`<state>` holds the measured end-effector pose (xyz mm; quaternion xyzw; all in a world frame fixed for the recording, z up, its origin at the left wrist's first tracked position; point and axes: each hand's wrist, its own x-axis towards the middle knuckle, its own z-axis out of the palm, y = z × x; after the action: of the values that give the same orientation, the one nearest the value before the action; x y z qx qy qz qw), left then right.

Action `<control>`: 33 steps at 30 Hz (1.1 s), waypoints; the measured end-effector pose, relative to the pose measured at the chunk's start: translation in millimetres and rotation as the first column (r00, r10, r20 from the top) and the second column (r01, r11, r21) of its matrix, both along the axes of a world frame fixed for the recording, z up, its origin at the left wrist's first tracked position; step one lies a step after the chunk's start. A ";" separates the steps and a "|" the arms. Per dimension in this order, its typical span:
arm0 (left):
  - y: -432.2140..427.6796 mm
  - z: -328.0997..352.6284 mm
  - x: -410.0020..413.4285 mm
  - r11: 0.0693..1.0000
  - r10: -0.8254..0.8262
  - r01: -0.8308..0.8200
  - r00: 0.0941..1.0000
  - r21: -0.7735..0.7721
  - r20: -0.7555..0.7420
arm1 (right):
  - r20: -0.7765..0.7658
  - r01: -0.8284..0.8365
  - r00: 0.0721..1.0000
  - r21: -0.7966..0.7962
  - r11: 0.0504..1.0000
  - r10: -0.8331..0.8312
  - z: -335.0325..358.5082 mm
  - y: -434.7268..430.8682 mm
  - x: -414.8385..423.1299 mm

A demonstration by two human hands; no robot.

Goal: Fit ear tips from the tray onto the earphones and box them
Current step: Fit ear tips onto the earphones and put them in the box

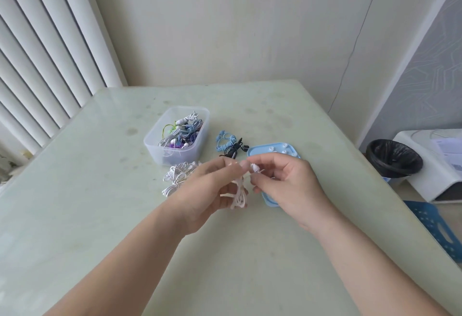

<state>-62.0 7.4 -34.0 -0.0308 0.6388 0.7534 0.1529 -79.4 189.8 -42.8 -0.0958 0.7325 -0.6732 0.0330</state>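
Observation:
My left hand [212,190] holds a coiled white earphone [238,196] above the table, pinching its bud end near the fingertips. My right hand [282,183] pinches a small white ear tip [255,167] right against that bud. Behind my right hand lies the light blue tray [260,151] with several white ear tips on it, partly hidden. A clear plastic box [180,150] further left holds a tangle of coloured earphones. More white earphones [176,178] lie bundled on the table beside my left hand.
A blue coiled earphone [225,140] and a black one [233,150] lie between the box and the tray. The pale green table [100,203] ends at the right, where a black-lined bin [393,158] and a blue stool [440,228] stand on the floor.

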 end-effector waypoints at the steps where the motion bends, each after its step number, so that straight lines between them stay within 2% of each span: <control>1: 2.4 -0.9 -1.3 1.000 0.002 -0.002 1.000 0.005 0.012 | -0.029 0.011 1.000 0.033 0.999 -0.010 -1.3 1.3 -2.0; 6: 15.3 -15.4 -9.8 0.999 0.022 -0.020 0.998 0.034 -0.055 | -0.246 -0.001 0.968 0.191 0.982 0.049 -7.0 4.4 -5.8; 10: 13.7 -22.3 -12.4 0.999 0.033 -0.033 0.989 -0.004 -0.141 | -0.143 0.055 0.989 0.128 0.990 -0.037 -6.5 8.3 -7.3; 20: 12.1 -28.3 -0.2 0.991 0.085 -0.110 0.963 -0.081 -0.257 | 0.002 0.031 1.000 -0.008 0.999 -0.031 -4.2 9.2 1.2; 24: 10.1 -27.9 2.8 0.988 0.152 -0.151 0.963 0.023 -0.220 | -0.073 0.015 0.997 0.062 0.998 -0.010 -7.6 6.1 4.6; 27: 8.2 -28.0 2.8 0.979 0.200 -0.188 0.965 0.085 -0.169 | -0.093 0.006 0.996 0.059 0.998 0.000 -7.2 7.6 6.4; 33: 6.1 -31.0 1.5 0.965 0.252 -0.238 0.957 0.108 -0.141 | -0.021 0.023 1.000 -0.008 1.000 -0.023 -5.7 9.1 6.4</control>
<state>-60.5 13.6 -65.1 -0.0447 0.6054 0.7946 0.0098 -72.9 198.8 -48.4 -0.0948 0.7312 -0.6753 0.0171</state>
